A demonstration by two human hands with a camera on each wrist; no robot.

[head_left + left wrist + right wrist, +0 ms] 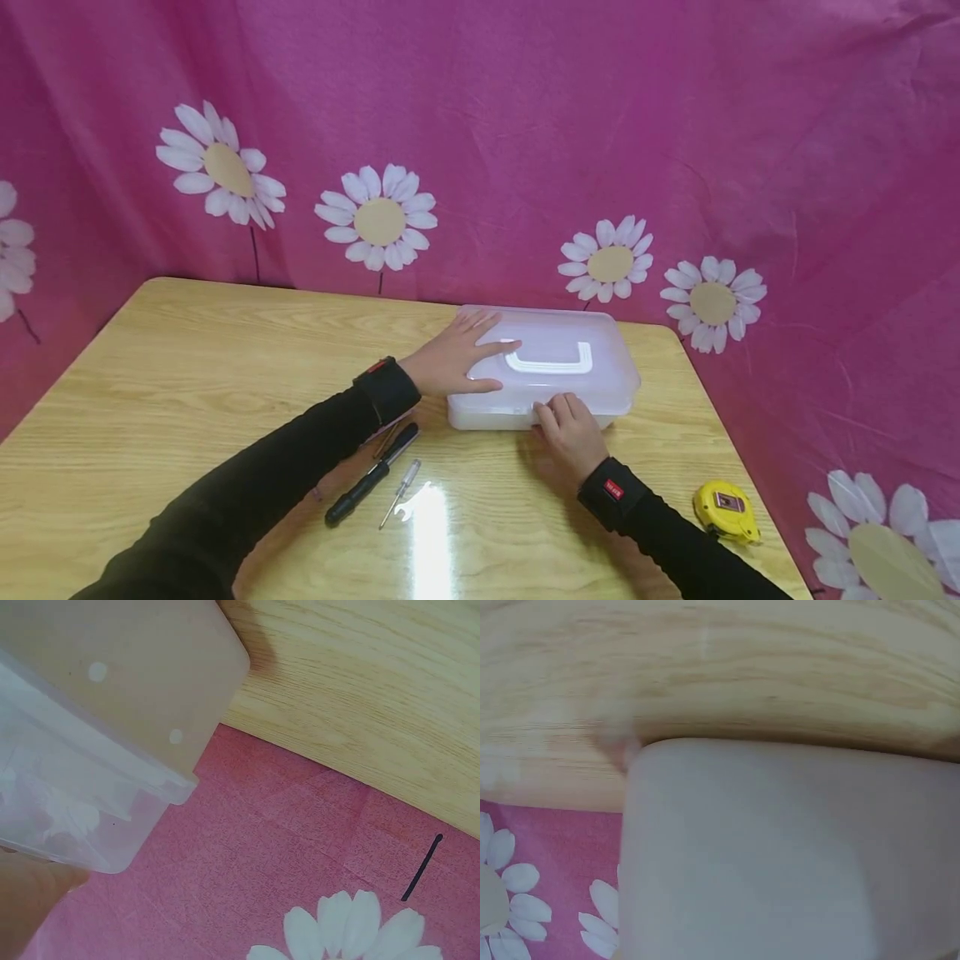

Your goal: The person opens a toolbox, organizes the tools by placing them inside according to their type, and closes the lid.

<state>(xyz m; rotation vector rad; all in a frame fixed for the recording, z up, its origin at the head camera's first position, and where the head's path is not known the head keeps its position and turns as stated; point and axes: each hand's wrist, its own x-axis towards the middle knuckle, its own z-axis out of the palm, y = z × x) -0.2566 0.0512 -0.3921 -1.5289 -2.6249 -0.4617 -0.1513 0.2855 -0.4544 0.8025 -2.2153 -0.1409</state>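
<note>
A translucent white plastic storage box (pixel 480 417) stands near the back right of the table with its lid down. The lid's white carry handle (pixel 551 367) lies flat. My left hand (pixel 453 358) rests on the left part of the lid, fingers spread, its index fingertip at the handle. In the left wrist view, part of that hand (pixel 37 896) shows beside the lid's edge. With curled fingers, my right hand (pixel 573 433) grips the lid's front edge near the middle; the spot under its fingers is hidden. The box's smooth wall (pixel 757 847) fills much of the right wrist view.
Left of the box lie a black-handled screwdriver (pixel 356 497) and a small clear-handled screwdriver (pixel 408 475). Further slim items are partly hidden by my left sleeve (pixel 247 492). A yellow tape measure (pixel 726 510) sits near the table's right edge. A pink flowered curtain (pixel 480 150) hangs behind.
</note>
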